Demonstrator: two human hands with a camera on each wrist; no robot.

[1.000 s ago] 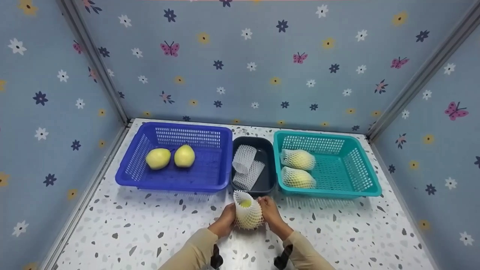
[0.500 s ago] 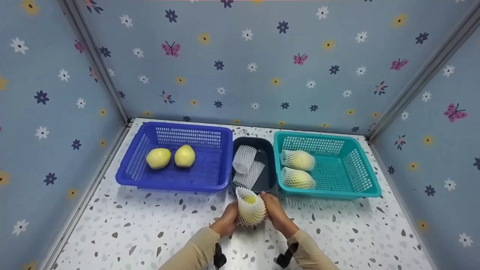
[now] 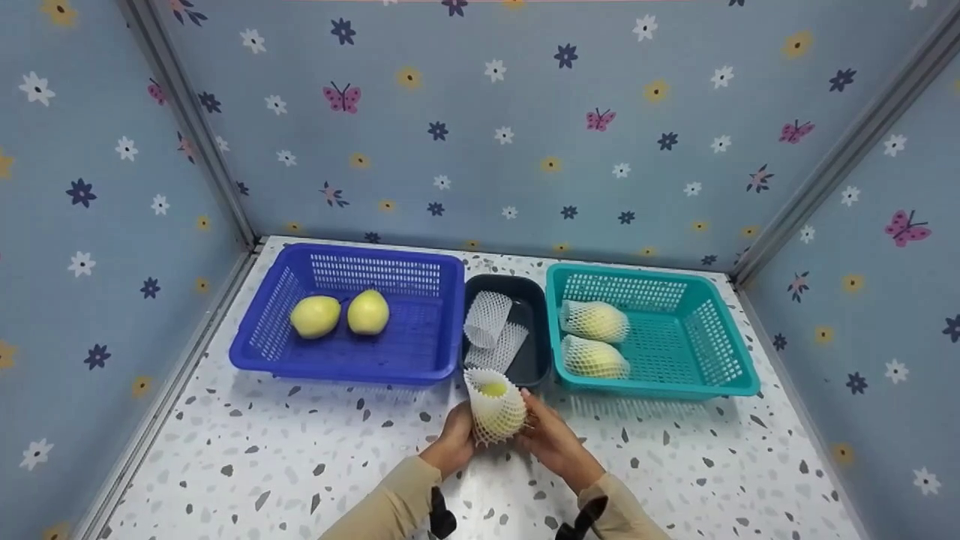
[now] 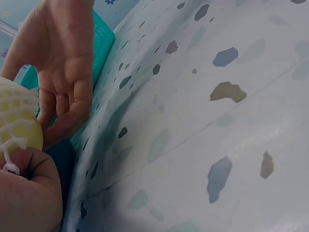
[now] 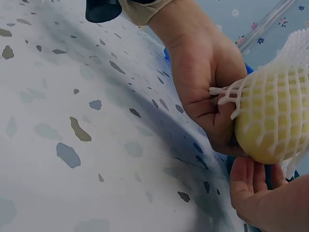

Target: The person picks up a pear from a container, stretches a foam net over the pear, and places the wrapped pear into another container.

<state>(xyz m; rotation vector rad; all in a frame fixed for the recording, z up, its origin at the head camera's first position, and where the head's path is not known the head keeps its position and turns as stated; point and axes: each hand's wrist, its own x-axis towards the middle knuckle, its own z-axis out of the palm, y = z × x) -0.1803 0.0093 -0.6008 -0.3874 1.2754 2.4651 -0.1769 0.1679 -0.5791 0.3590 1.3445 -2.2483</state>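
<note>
A yellow pear in a white foam net sleeve [image 3: 499,416] is held between both hands, close in front of the small dark tray. My left hand [image 3: 454,439] grips its left side; in the right wrist view that hand's curled fingers lie against the net's loose edge [image 5: 234,94] at the pear's bare end. Around the right side curves my right hand [image 3: 553,442], thumb on the net; its bent fingers [image 4: 63,104] reach the pear's lower end in the left wrist view. The pear's top shows through the sleeve's wide upper opening.
At left a blue basket [image 3: 420,360] holds two bare pears [image 3: 315,316]. Two empty foam net sleeves [image 3: 489,319] lie in the dark tray [image 3: 536,337]. A teal basket [image 3: 675,386] at right holds two pears in net sleeves [image 3: 596,356]. Patterned walls enclose the speckled table [image 3: 300,457].
The netted pear has risen slightly away from me, shifting right and then back left. My right hand has moved from the pear's side toward its lower right.
</note>
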